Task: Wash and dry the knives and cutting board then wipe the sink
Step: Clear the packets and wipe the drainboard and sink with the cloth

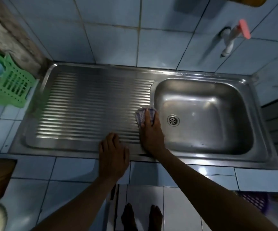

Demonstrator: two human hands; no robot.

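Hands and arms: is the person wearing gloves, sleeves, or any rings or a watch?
No. The left hand and right hand are both bare, with no gloves. Both forearms are bare as far as the picture shows, so no sleeves are visible. No rings, watch or bracelets can be seen on either one.

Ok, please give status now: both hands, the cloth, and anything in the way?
Right hand presses checked cloth on drainboard beside basin. Left hand flat on front rim, open. Nothing blocking.
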